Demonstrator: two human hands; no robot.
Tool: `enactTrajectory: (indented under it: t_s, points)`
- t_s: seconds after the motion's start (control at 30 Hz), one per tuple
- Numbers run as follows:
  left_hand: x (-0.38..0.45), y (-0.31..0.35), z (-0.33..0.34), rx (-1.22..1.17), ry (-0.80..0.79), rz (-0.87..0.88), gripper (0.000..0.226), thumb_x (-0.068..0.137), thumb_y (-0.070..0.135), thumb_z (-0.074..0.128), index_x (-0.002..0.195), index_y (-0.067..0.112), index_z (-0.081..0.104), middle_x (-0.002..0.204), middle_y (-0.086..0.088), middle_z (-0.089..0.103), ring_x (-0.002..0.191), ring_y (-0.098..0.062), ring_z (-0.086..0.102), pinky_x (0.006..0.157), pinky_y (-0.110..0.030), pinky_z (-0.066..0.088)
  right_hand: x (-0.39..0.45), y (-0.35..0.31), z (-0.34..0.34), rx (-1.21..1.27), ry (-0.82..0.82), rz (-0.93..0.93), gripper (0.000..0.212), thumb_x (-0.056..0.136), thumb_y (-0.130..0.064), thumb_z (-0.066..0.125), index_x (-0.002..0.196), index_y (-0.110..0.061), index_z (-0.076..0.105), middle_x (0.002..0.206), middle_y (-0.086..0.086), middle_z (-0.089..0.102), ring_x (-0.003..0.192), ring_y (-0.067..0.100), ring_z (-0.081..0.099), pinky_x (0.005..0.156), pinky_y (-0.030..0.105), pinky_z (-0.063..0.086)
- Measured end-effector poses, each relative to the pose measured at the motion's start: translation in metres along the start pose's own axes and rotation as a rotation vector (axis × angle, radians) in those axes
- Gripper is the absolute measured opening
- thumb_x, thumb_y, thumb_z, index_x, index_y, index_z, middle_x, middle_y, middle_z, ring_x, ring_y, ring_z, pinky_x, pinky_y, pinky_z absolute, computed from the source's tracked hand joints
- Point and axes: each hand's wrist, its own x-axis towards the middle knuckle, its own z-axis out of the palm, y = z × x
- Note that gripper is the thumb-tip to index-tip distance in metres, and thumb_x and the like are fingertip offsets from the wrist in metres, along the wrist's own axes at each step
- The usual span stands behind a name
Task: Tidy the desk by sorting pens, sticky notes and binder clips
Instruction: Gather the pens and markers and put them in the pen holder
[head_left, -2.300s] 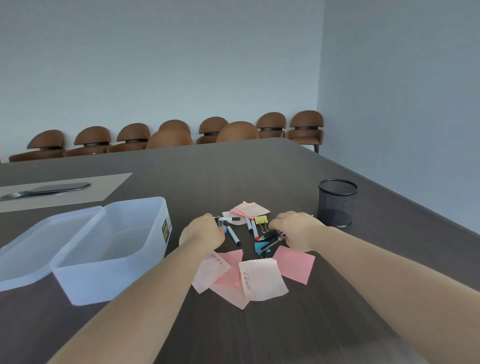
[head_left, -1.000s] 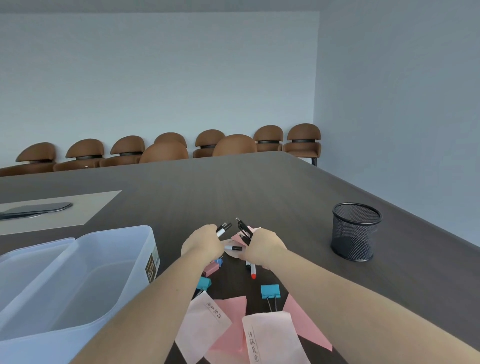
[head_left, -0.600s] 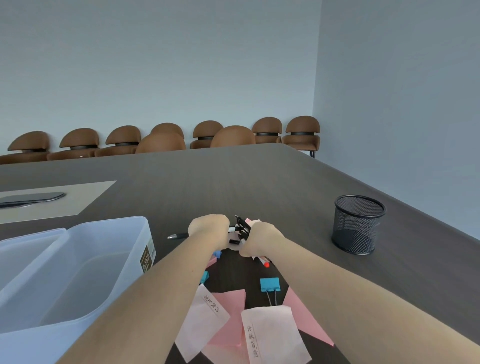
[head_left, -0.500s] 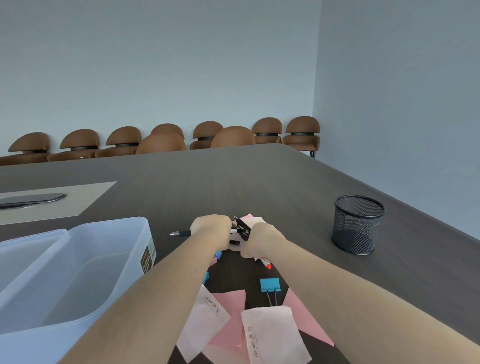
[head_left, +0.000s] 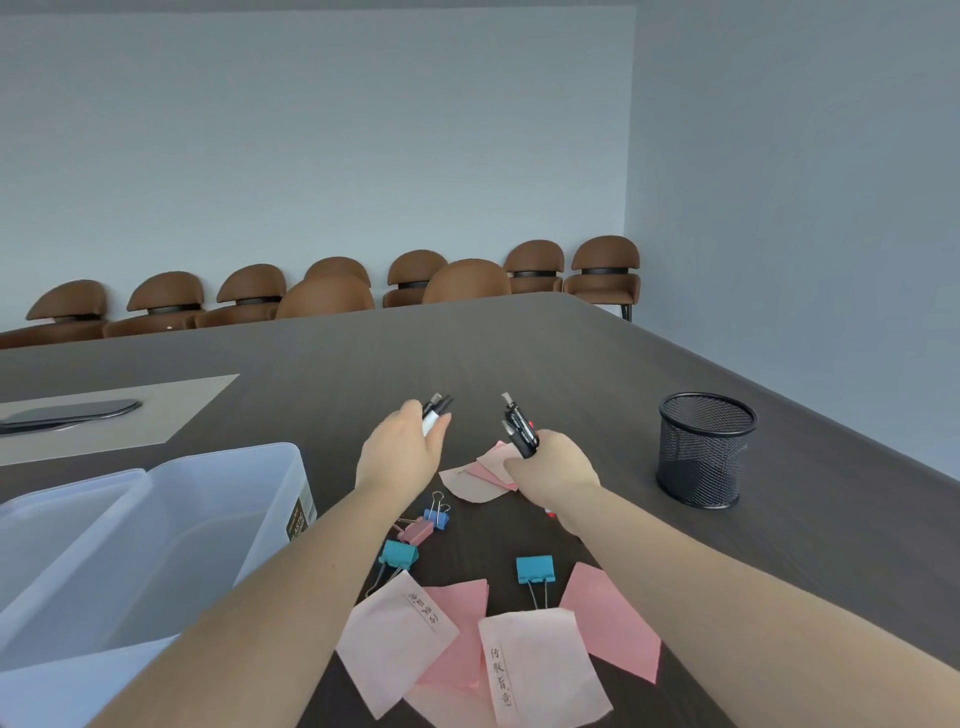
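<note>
Left hand (head_left: 402, 451) curled round a bunch of pens (head_left: 435, 410), tips poking out top. Right hand (head_left: 553, 467) fisted on glossy black pens (head_left: 519, 428). Both raised over matte dark woodgrain table (head_left: 519, 353). Paper sticky notes (head_left: 467, 654) lie flat nearest the camera, 4 binder clips (head_left: 535, 568) between the forearms. Round black mesh cup (head_left: 701, 449) right, translucent plastic box (head_left: 156, 530) left.

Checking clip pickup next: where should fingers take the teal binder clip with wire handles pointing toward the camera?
Pinch the teal binder clip by its wide body from above; it lies flat and clear, with its thin wire handles trailing toward the sticky notes.
</note>
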Motion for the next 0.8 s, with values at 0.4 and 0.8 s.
enactTrajectory:
  t_s: [0.4,0.8]
  points:
    - [-0.037,0.057,0.007,-0.832,0.055,-0.186,0.019,0.097,0.036,0.044,0.081,0.027,0.047,0.070,0.000,0.055,0.067,-0.019,0.057,0.066,-0.028,0.046,-0.024,-0.001,0.004,0.652,0.188,-0.172,0.030,0.086,-0.034,0.068,0.073,-0.014,0.050,0.070,0.004,0.050,0.065,0.016,0.043,0.062,0.025,0.039]
    - [-0.059,0.045,0.032,-0.740,-0.027,-0.238,0.016,0.099,0.026,0.044,0.100,0.011,0.050,0.091,0.001,0.060,0.089,-0.018,0.059,0.078,-0.029,0.042,-0.028,0.025,0.013,0.651,0.065,-0.197,0.008,0.081,-0.018,0.075,0.078,-0.018,0.068,0.078,0.003,0.070,0.071,0.013,0.063,0.074,0.029,0.053]
